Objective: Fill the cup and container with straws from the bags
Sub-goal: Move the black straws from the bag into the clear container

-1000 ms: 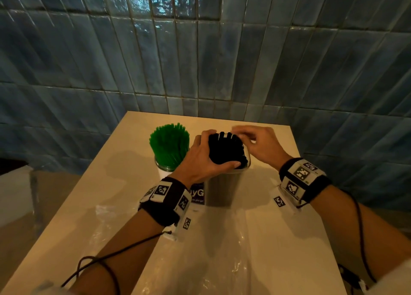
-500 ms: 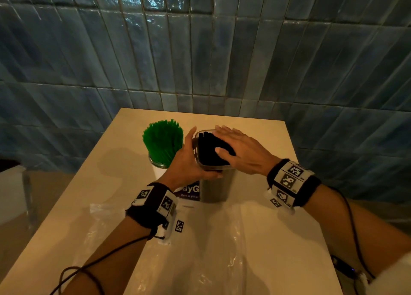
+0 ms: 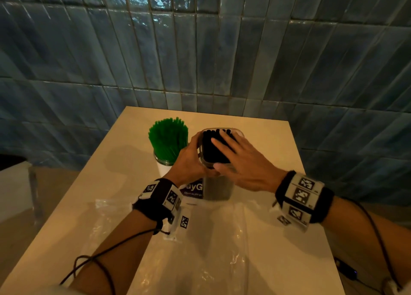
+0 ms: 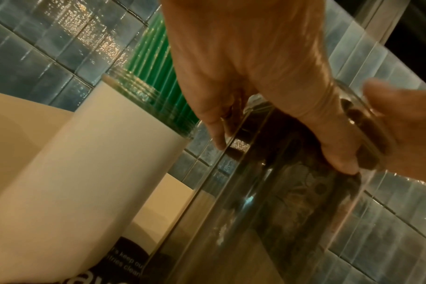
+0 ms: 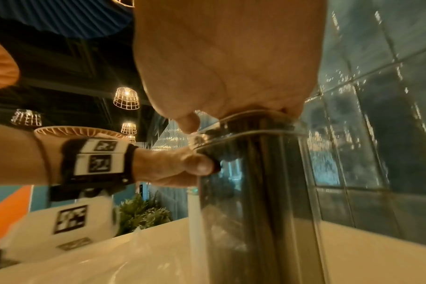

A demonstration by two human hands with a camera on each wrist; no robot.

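Since a moment ago the right hand (image 3: 245,161) has slid further over the black straws (image 3: 214,147), its flat fingers now lying across their tops where before only the fingertips reached the rim.

Going left to right: the cup (image 3: 165,160) stands on the desk (image 3: 278,143), crammed with green straws (image 3: 168,136) that fan out above its rim, so that half looks done. Just beside it the left hand (image 3: 191,159) has its grip clamped on the upper wall of the clear container (image 3: 219,188), thumb on the near side, likely to keep it from tipping. The right hand's grip is apart, fingers straight, pressing down, I'd guess to seat the straws level. They pack the container upright, dark and dense, ends about at the rim. Empty clear bags (image 3: 200,250) lie flat on the near desk
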